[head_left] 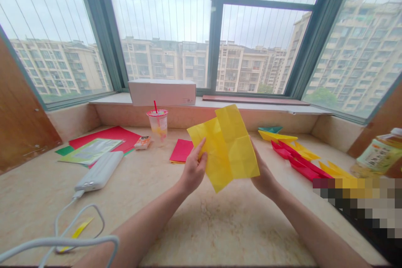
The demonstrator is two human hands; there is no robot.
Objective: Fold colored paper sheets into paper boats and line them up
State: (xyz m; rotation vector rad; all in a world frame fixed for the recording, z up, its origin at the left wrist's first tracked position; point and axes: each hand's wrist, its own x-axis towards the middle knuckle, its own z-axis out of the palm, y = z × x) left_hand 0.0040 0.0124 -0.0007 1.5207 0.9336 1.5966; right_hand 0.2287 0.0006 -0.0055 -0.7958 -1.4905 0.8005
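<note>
A yellow sheet of paper [226, 146], creased and partly folded, is held up above the tabletop between my two hands. My left hand [194, 169] pinches its left edge, thumb and index finger lying on the near face. On the other side, my right hand [263, 173] grips the right edge, with most of its fingers hidden behind the paper. Beyond my left hand lies a small stack of red paper [181, 150] with a yellow edge beneath. Right of my right hand sit folded paper boats, among them a red boat [304, 165] and a yellow boat [278, 136].
On the left are a white power bank [99, 171] with a cable [63, 240], a paper packet [94, 150] and red sheets [125, 135]. A plastic cup [158, 123] stands near the back ledge. At right is a bottle [381, 153]; a white box [162, 93] rests on the sill.
</note>
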